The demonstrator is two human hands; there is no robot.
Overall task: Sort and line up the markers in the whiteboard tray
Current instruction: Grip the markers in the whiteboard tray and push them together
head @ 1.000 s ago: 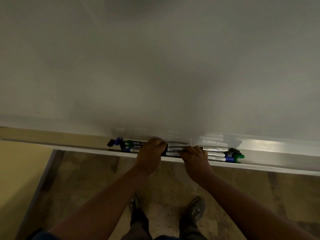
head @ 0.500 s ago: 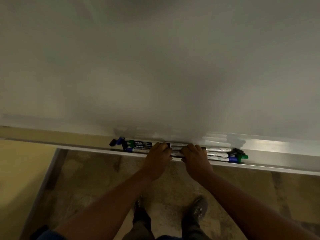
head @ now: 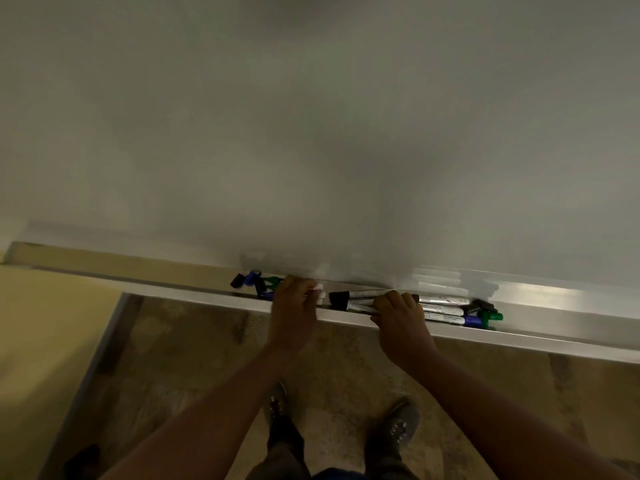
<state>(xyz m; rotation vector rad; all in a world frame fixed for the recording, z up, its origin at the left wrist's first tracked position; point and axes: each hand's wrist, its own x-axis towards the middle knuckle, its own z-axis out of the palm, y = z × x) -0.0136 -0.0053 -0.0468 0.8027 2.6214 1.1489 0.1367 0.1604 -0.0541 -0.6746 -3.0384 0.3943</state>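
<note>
**Both hands on the markers, much of the row covered**

Hard to count the markers (head: 440, 308) in the dim light: barrels overlapping, several caps merging into dark clumps. Left-hand cluster mostly hidden under the left hand (head: 292, 308), only its black, blue and green caps (head: 254, 282) poking out on the left and two white barrel ends (head: 318, 293) showing at the fingertips. Right-hand cluster partly covered by the right hand (head: 401, 322), with black caps (head: 337, 299) sticking out to the left of it and silver-white barrels running on to the right, ending in black, blue and green caps (head: 485, 315). Small bare gap of tray between the two clusters.

Left hand curled down over its bundle, fingers closed around it as far as visible; thumb side out of sight. Right hand pressed onto its barrels with fingers bent over the far side and thumb at the near lip; whether clamped or merely resting on top, cannot tell.

All markers lying lengthwise in the whiteboard tray (head: 554, 327), a long metal ledge slanting down to the right and cut off at the right edge. Blank whiteboard (head: 311, 133) filling the far upper view, faint reflections just above the tray. Below: mottled floor (head: 173, 358), two dark shoes (head: 394, 424), a pale yellow wall (head: 41, 341) on the left. Both forearms cut off at the bottom edge
</note>
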